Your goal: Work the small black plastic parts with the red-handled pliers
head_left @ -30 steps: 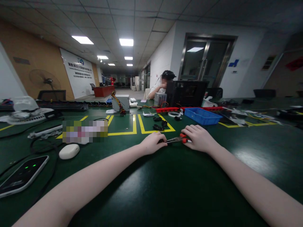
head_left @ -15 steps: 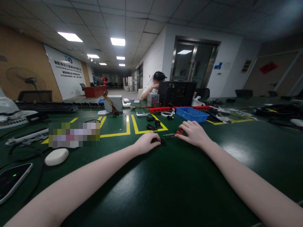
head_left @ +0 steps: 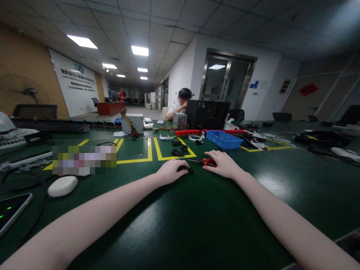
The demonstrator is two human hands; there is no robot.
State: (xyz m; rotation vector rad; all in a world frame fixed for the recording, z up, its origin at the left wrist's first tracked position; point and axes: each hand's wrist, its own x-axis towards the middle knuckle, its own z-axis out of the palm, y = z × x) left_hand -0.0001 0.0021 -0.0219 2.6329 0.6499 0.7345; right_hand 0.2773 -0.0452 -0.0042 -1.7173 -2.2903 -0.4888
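Note:
My left hand (head_left: pixel 172 171) rests low over the green table, thumb and fingers closed on a small black piece (head_left: pixel 189 170). Much of that piece is hidden by the fingers, so its kind is unclear. Just to the right, my right hand (head_left: pixel 222 164) has its thumb and fingers around the red handles of a pair of pliers (head_left: pixel 207 162). The metal jaws point left, close to the black piece; I cannot tell whether they touch it. Beyond my left hand, several black pieces (head_left: pixel 178 153) lie inside a yellow taped outline.
A blue tray (head_left: pixel 223 139) stands past my right hand. Behind it are a black computer case (head_left: pixel 208 114) and a seated person (head_left: pixel 176 111). A power supply (head_left: pixel 133 123) stands back left. A white rounded object (head_left: pixel 63 186) and a phone-like device (head_left: pixel 14 212) lie left.
My right hand has moved left and slightly nearer with the pliers, whose red handles show more now. My left hand stays on the black piece. The view has shifted slightly.

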